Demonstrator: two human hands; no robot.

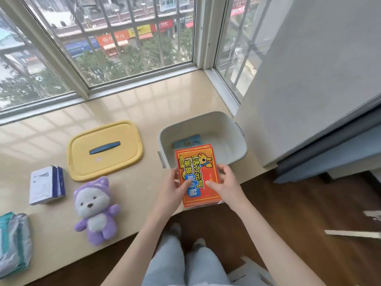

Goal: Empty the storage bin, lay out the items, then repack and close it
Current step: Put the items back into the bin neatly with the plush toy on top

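Note:
A pale grey storage bin (233, 139) stands open on the beige window ledge, with a blue packet (186, 142) lying flat inside it. I hold a stack of orange-red packets (195, 166) over the bin's near rim; my left hand (175, 186) grips its left edge and my right hand (226, 182) its right edge. The yellow lid (105, 149) with a dark blue handle lies flat to the left of the bin. A purple plush toy (94, 209), a white and blue box (46, 184) and a teal-grey soft pack (14, 242) lie further left on the ledge.
The window frame (132, 85) runs along the back of the ledge. A grey panel (309, 79) stands close to the right of the bin. Dark wood floor (288, 213) lies beyond the ledge's front edge, where my legs stand.

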